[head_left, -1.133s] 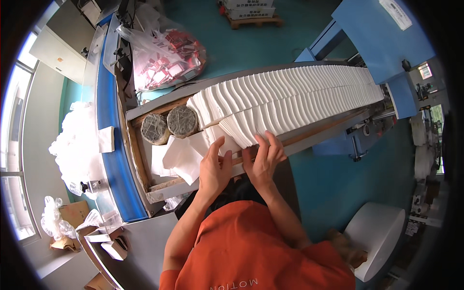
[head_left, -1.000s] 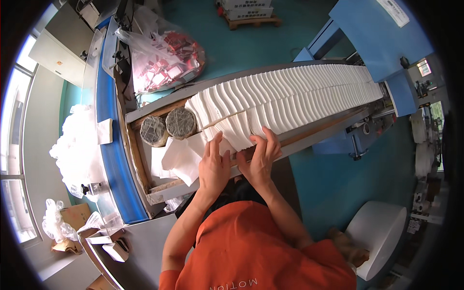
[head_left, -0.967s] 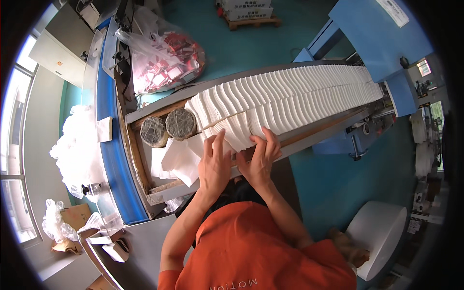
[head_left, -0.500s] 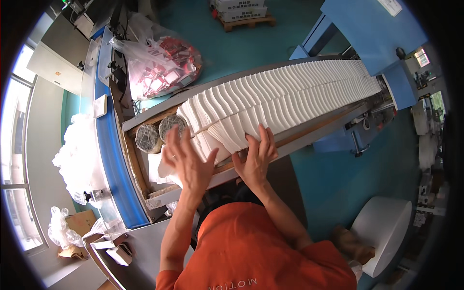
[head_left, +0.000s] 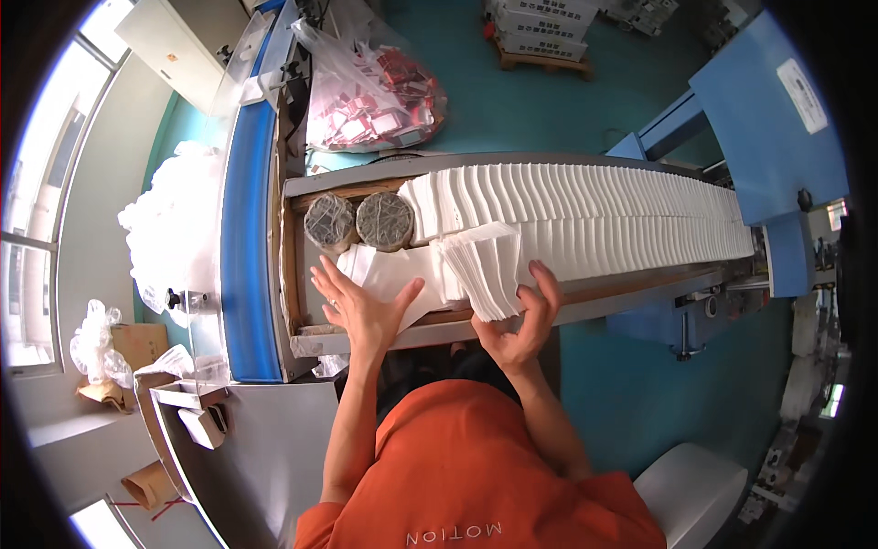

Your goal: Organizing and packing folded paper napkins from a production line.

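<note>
Two long rows of folded white paper napkins (head_left: 622,206) stand on edge in a metal-sided trough (head_left: 366,174). My right hand (head_left: 519,331) grips a stack of paper napkins (head_left: 489,274) by its near end, thumb on one side and fingers on the other. The stack leans out of the near row and its far end is raised. To its left, my left hand (head_left: 368,316) is open, thumb and fingers spread, above a few loose white sheets (head_left: 402,274). Two round, dark, plastic-wrapped blocks (head_left: 384,221) stand beyond it, at the left end of the far row.
A blue belt (head_left: 249,238) runs along the trough's left end. Behind lies a clear bag (head_left: 370,110) of red and white scraps. A blue machine (head_left: 768,119) stands at the right, and a large white roll (head_left: 690,489) at the lower right. Stacked boxes (head_left: 544,27) rest on a pallet.
My right hand has taken hold of a stack of napkins and tipped it out of the near row. My left hand has opened wider near the loose sheets. The whole view has turned.
</note>
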Tool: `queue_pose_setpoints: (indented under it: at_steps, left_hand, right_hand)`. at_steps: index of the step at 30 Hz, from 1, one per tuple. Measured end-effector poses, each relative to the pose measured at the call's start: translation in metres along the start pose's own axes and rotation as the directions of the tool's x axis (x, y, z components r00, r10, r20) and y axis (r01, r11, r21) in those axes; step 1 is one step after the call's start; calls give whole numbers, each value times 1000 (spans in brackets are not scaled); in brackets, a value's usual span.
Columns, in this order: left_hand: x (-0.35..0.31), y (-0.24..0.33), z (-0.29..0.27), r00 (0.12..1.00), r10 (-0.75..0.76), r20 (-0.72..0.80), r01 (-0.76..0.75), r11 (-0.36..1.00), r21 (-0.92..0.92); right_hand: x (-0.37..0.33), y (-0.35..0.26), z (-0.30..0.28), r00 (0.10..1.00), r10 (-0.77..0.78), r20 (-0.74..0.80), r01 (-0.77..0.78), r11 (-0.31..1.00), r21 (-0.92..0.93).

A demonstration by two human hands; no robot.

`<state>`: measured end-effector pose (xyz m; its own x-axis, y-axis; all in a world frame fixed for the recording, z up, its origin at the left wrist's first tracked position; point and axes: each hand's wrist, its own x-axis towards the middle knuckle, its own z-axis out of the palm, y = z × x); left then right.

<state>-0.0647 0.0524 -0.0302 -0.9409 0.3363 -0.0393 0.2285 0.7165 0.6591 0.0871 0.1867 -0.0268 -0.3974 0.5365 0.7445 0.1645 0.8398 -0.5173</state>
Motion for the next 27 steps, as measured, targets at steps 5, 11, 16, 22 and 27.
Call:
queue_pose_setpoints:
  at_steps: [5, 11, 16, 22, 27]
  left_hand:
    - [-38, -13, -114, 594, 802, -69, -768, 590, 248]
    - [-106, -88, -192, 996, 68, -65, -46, 957, 285]
    - [-137, -191, -166, 821, -403, -403, 383, 914, -133]
    - [-166, -209, -149, 672, -703, -233, 458, 642, -615]
    - [-159, -203, -148, 662, -727, -183, 366, 526, -767]
  right_hand:
    - [48, -63, 0, 759, -412, 504, 78, 826, 558]
    - [-10, -161, 83, 631, -436, 642, -249, 669, 700]
    - [-115, -199, 140, -12, -338, 941, -726, 650, 225]
    - [-122, -247, 172, -50, -355, 934, -641, 729, 243]
    - [-135, -255, 196, -87, -286, 954, -663, 731, 158]
